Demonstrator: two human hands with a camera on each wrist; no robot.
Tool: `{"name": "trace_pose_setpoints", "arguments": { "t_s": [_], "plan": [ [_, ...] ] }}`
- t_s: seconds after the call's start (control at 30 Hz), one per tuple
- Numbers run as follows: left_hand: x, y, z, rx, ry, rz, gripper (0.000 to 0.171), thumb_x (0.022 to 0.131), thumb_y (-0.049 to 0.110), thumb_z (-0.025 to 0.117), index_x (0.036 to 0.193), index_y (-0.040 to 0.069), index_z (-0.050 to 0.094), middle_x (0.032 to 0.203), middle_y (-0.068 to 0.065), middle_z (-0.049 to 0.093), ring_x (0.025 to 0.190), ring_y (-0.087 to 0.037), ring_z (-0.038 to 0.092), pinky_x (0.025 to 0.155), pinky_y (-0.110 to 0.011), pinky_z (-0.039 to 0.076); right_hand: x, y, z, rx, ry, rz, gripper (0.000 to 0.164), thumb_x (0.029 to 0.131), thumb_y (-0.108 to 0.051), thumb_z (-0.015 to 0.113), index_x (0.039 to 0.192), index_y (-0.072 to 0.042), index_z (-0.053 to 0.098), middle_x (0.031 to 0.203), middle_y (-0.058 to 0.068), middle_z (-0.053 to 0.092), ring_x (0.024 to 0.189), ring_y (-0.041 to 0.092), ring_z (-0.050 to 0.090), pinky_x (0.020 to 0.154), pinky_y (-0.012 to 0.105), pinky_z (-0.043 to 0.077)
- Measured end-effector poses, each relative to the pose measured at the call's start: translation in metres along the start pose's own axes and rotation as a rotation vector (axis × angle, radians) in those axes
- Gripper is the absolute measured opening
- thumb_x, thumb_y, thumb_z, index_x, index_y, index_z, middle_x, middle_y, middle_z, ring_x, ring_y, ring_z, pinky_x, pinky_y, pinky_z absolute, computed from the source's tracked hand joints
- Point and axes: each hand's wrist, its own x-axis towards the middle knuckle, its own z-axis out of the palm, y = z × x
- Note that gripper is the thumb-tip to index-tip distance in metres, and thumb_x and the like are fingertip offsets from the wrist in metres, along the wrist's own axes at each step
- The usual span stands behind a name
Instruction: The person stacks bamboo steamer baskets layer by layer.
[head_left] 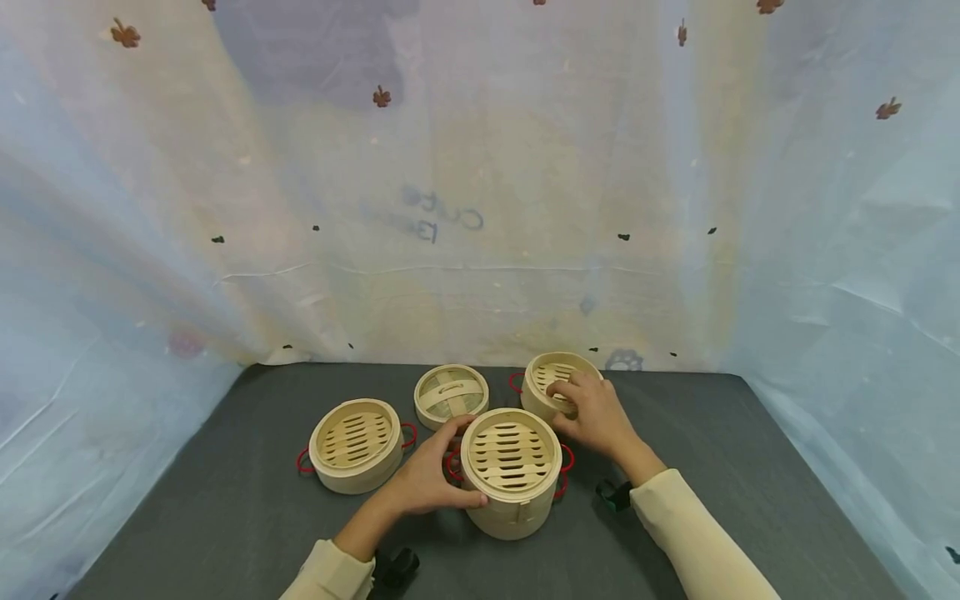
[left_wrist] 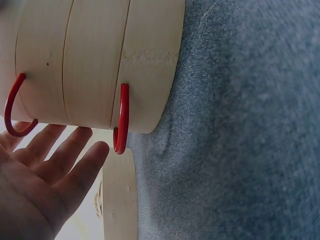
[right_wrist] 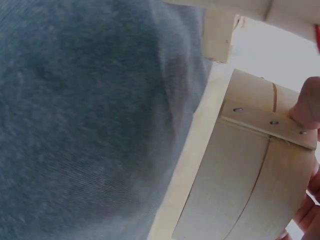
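A stack of bamboo steamer baskets (head_left: 510, 517) with red handles stands at the front centre. My left hand (head_left: 431, 479) is at its left side, thumb toward the front and fingers toward the back; in the left wrist view those fingers (left_wrist: 82, 172) are fairly straight, close to the red handles (left_wrist: 121, 117). Behind and to the right sits another steamer basket (head_left: 534, 400) with a slatted bottom. My right hand (head_left: 596, 417) grips its rim, thumb outside and fingers over the edge. The right wrist view shows this basket's side (right_wrist: 225, 185) with the thumb (right_wrist: 307, 107) against it.
A single steamer basket (head_left: 356, 437) with red handles stands to the left. At the back middle lies a round bamboo lid (head_left: 450, 392) with a strap handle. Dark grey cloth (head_left: 247, 500) covers the table, and a patterned curtain (head_left: 480, 300) rises behind it.
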Motion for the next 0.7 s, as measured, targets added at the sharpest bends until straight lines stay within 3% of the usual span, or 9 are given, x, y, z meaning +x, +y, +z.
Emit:
{"name": "trace_pose_setpoints", "arguments": {
  "t_s": [0.17, 0.4, 0.7],
  "plan": [
    [0.0, 0.0, 0.0, 0.002, -0.007, 0.003, 0.1, 0.07, 0.035, 0.085, 0.15, 0.023, 0.028, 0.14, -0.001, 0.048, 0.117, -0.021, 0.057, 0.097, -0.054, 0.045, 0.001, -0.004, -0.009, -0.014, 0.013, 0.002, 0.025, 0.073, -0.022, 0.072, 0.098, -0.025, 0.068, 0.078, -0.006, 0.048, 0.066, 0.01, 0.035, 0.062, 0.032, 0.027],
    [0.0, -0.001, -0.001, 0.023, -0.017, 0.016, 0.101, 0.071, 0.035, 0.085, 0.151, 0.016, 0.027, 0.141, -0.004, 0.047, 0.118, -0.023, 0.056, 0.096, -0.053, 0.046, 0.004, -0.009, -0.019, -0.027, 0.055, -0.017, 0.026, 0.07, -0.021, 0.072, 0.096, -0.023, 0.069, 0.076, -0.005, 0.048, 0.064, 0.01, 0.035, 0.06, 0.031, 0.026],
    [0.0, 0.004, -0.003, 0.012, -0.026, -0.013, 0.097, 0.071, 0.033, 0.085, 0.15, 0.024, 0.028, 0.141, -0.003, 0.047, 0.119, -0.024, 0.055, 0.097, -0.055, 0.044, 0.008, -0.014, -0.031, -0.007, 0.147, -0.06, 0.027, 0.068, -0.019, 0.067, 0.095, -0.023, 0.07, 0.074, -0.005, 0.045, 0.063, 0.01, 0.033, 0.06, 0.032, 0.024]
  ]
}}
